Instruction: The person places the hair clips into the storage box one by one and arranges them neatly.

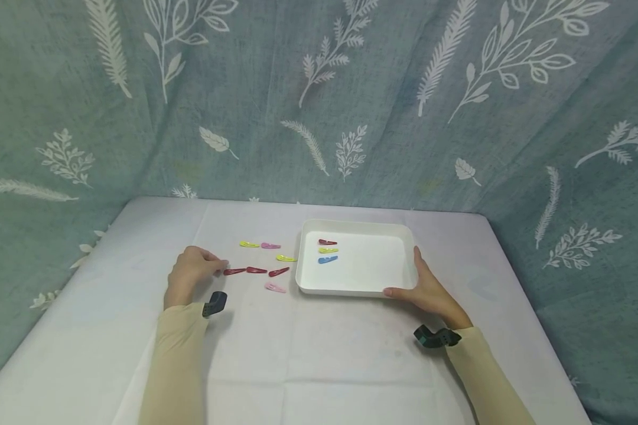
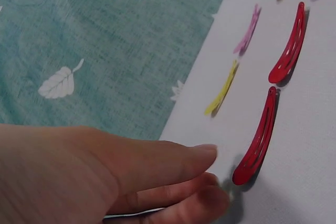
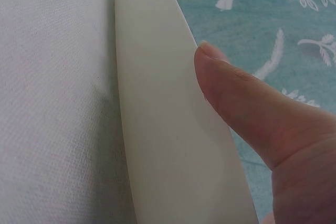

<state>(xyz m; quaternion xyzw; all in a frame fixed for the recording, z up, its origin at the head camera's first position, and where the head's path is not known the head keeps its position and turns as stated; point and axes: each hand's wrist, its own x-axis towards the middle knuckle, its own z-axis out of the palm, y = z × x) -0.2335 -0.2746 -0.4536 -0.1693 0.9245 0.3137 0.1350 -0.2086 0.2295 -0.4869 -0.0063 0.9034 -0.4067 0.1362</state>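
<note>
Red snap hair clips [image 1: 256, 270] lie in a row on the white tablecloth. My left hand [image 1: 191, 270] is at the left end of this row. In the left wrist view, its thumb and fingertips are just short of the nearest red clip [image 2: 255, 142], with nothing visible between them. A white tray [image 1: 372, 265] stands right of the row, with a red clip [image 1: 327, 242], a yellow clip [image 1: 328, 250] and a blue clip [image 1: 328, 260] inside. My right hand [image 1: 430, 290] grips the tray's near right corner. Its thumb lies over the rim in the right wrist view.
Behind the red row lie a yellow clip [image 1: 249, 244] and a purple-pink clip [image 1: 270, 245]. Another yellow clip [image 1: 286, 258] is close to the tray's left wall. A pale pink clip [image 1: 274, 287] lies in front. A patterned teal curtain [image 1: 266, 147] hangs behind the table.
</note>
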